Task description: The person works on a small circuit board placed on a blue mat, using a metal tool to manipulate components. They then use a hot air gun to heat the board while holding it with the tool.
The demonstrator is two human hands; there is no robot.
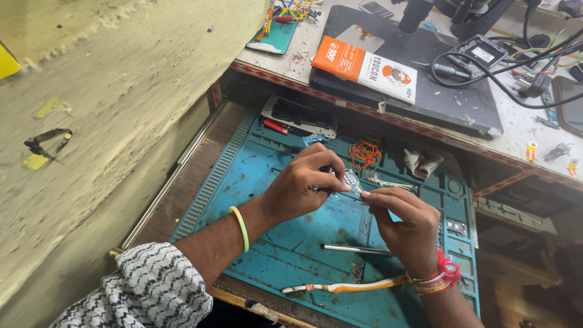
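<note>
1. My left hand (303,185) sits over the far half of the blue mat (267,164), fingers curled tight, thumb and forefinger pinched on the small board (351,180). I take it as a firm hold on the board's left edge.

2. My right hand (401,222) comes in from the opposite side, knuckles up, forefinger and thumb narrowed to a pinch at the board's right edge. Whether it grips the board itself or some tiny part on it, I cannot tell; the fingertips hide the contact.

3. So the board lies between the two hands, lifted slightly off the mat, right of the left hand and left of the right. Both hands are equally near; each touches it.

4. Its long axis seems to run away from me, toward the mat's far edge, though most of it is covered by fingers.

5. On the mat just nearer me than the right hand lies a thin metal rod (355,248), lengthwise left to right. Nearer still, at the mat's near edge, lies an orange-handled tool (346,287), also crosswise.

6. Beyond the hands, at the mat's far edge, I see a bundle of rubber bands (364,153) and a phone frame (299,115) to their left.

7. Past the mat, up on the bench, an orange-and-white box (364,67) rests on a dark slab (419,79).
</note>
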